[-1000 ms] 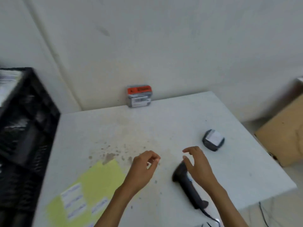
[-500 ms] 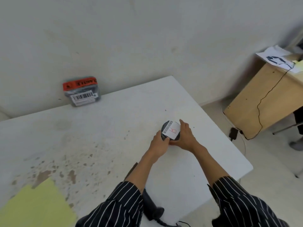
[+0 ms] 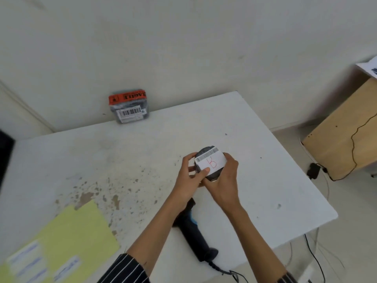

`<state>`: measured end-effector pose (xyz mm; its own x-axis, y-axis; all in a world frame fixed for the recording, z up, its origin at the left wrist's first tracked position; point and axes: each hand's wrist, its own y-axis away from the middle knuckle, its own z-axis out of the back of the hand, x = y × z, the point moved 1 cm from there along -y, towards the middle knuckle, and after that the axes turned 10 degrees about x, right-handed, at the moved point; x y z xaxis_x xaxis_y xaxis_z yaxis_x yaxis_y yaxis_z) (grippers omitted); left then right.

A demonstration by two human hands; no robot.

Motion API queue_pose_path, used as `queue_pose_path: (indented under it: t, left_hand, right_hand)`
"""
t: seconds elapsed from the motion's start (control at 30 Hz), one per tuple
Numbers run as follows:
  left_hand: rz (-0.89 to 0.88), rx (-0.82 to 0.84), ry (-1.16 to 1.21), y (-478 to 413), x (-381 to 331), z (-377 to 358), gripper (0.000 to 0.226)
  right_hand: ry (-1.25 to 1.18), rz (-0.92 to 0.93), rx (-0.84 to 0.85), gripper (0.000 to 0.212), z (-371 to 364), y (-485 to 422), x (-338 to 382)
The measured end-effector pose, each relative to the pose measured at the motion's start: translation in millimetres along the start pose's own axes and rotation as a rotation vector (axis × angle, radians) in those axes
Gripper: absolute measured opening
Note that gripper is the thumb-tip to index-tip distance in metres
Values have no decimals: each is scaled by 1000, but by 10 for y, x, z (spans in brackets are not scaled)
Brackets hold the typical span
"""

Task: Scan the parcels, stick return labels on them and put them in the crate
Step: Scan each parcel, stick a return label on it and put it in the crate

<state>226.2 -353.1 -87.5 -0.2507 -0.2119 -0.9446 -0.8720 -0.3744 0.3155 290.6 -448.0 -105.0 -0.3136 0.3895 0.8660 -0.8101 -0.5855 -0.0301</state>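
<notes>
A small round black parcel (image 3: 215, 174) with a white barcode label marked with a red letter is held over the white table (image 3: 265, 180). My left hand (image 3: 189, 176) grips its left side, thumb on the label. My right hand (image 3: 225, 184) cups it from the right and below. A black barcode scanner (image 3: 195, 235) lies on the table under my forearms, its cable running off the front edge. A second dark parcel (image 3: 129, 109) with orange tape and a barcode label leans against the wall. A yellow sheet (image 3: 77, 237) bearing white return labels lies at front left.
The black crate (image 3: 5, 158) shows only as a dark edge at far left. A wooden cabinet (image 3: 344, 135) with a cable and a plug stands on the floor to the right. The table top is stained near the yellow sheet.
Both hands went from the scanner to the round parcel, took hold of it and have drawn it nearer with the label tilted up. The camera turned right, then back left.
</notes>
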Motion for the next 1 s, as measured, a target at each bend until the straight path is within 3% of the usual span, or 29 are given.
queue_pose_path:
  t: [0.2, 0.33, 0.43, 0.57, 0.73, 1.0]
  left_hand:
    - [44, -107, 62, 532, 106, 592, 55]
    - [99, -206, 177, 791, 226, 977, 52]
    - [113, -214, 163, 912, 290, 1216, 46]
    - [105, -221, 135, 1005, 332, 1454, 45]
    - [103, -256, 115, 1042, 392, 1739, 48]
    - [110, -362, 94, 1000, 372, 2036, 46]
  right_hand:
    - [-74, -78, 163, 96, -335, 608, 275]
    - [277, -265, 260, 101, -538, 986, 73]
    - [544, -355, 320, 84, -657, 1104, -31]
    - [628, -396, 425, 47, -764, 1102, -22]
    - [168, -446, 389, 24, -816, 1087, 215]
    - [-246, -322, 416, 31, -947, 1127, 1015]
